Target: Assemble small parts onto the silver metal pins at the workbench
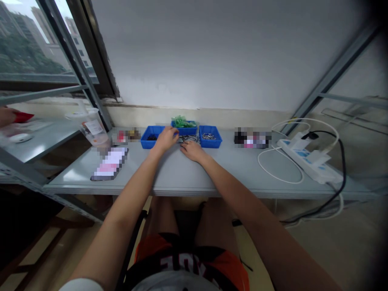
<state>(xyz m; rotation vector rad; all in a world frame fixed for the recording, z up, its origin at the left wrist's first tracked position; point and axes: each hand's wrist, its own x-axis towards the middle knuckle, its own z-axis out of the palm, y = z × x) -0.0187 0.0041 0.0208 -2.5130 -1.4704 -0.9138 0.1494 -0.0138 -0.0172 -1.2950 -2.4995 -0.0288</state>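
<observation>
My left hand (pixel 165 139) is over the right side of the left blue tray (pixel 146 144), which holds small dark pieces (pixel 152 138). Its fingers curl inward; whatever they pinch is too small to make out. Palm down on the desk, my right hand (pixel 192 150) reaches its fingers, slightly bent and apart, to the near edge of a pile of silvery metal pieces (pixel 189 138). Behind the pile, the back blue tray (pixel 188 131) contains green plastic-looking pieces (pixel 180 121). The right blue tray (pixel 216 143) has small shiny metal parts (pixel 208 136) in it.
A phone (pixel 109 163) and a lidded drink cup (pixel 94 129) are on the left of the grey desk (pixel 236 178). Blurred items (pixel 251 139) lie right of the trays. A white power strip (pixel 315 163) with looping cables occupies the right end. Another person's hand (pixel 6 117) shows far left.
</observation>
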